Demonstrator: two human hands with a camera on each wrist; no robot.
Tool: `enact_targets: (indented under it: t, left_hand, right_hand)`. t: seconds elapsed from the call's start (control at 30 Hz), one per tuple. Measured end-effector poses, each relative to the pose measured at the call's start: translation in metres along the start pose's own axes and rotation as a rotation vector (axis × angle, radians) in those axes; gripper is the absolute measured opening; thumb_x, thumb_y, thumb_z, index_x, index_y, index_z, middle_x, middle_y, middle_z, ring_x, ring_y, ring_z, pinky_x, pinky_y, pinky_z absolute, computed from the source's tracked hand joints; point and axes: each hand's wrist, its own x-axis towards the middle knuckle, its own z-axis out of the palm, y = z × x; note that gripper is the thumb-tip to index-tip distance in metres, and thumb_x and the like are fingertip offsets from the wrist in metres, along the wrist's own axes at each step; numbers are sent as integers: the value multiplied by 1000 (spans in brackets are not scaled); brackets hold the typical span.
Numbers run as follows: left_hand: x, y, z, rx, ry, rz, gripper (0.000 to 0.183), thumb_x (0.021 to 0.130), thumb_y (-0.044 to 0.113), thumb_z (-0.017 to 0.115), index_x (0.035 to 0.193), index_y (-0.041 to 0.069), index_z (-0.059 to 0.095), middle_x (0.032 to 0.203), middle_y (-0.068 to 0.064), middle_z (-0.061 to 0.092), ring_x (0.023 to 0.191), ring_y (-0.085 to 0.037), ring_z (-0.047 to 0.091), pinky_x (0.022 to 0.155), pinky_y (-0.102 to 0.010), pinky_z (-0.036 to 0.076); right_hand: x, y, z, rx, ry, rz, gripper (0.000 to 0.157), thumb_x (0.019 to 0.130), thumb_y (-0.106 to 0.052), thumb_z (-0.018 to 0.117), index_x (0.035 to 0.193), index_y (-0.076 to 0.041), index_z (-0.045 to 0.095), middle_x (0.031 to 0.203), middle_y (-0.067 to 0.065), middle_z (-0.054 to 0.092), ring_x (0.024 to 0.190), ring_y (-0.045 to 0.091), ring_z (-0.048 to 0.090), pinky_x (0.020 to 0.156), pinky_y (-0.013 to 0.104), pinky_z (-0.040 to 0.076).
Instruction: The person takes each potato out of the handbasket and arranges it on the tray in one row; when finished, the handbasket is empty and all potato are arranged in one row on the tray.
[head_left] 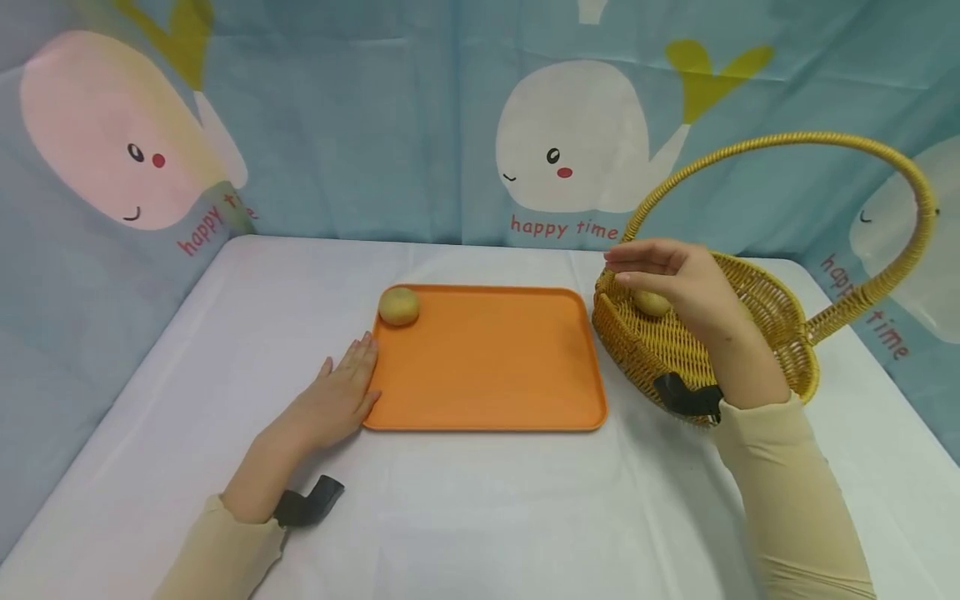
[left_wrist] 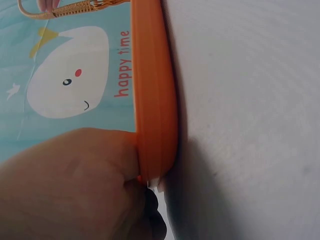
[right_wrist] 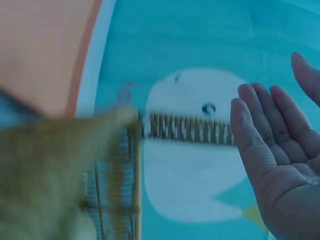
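An orange tray (head_left: pixel 487 358) lies flat on the white table. In its far left corner rests a potato (head_left: pixel 399 307). My left hand (head_left: pixel 333 408) touches the tray's left edge with its fingers extended along the side; the left wrist view shows the tray's outer wall (left_wrist: pixel 156 90) beside that hand. Over the woven basket (head_left: pixel 637 342) on the right, my right hand (head_left: pixel 682 283) is raised with nothing in it, fingers extended and thumb apart in the right wrist view. Another potato (head_left: pixel 651 303) sits inside the basket, partly hidden by that hand.
The basket's tall arched handle (head_left: pixel 795 137) rises above and to the right of the right hand. Behind the table hangs a blue curtain (head_left: pixel 360 167) printed with whales. Each wrist wears a black strap mount (head_left: pixel 311 502).
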Motion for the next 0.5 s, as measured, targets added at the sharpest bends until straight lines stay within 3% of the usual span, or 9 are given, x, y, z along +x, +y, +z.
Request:
enact_targets:
  t: [0.2,0.5]
  left_hand:
    - [1,-2,2,-4,2,4,65,98,19,46,144,-13,15,152,-29,11,139,-43,13,106,-64,13]
    - [1,-3,3,-9,2,4,64,98,19,46,144,-14,15,152,-29,12,139,-44,14,106,-64,13]
  right_hand:
    - [-5,1,-34,15,25,9,29,86,0,66,115,2,65,106,3,70,98,11,65,83,18,49]
    - [3,19,-72,162,90,94,25,87,2,64,111,-5,68,105,6,69,96,14,66,83,22,51]
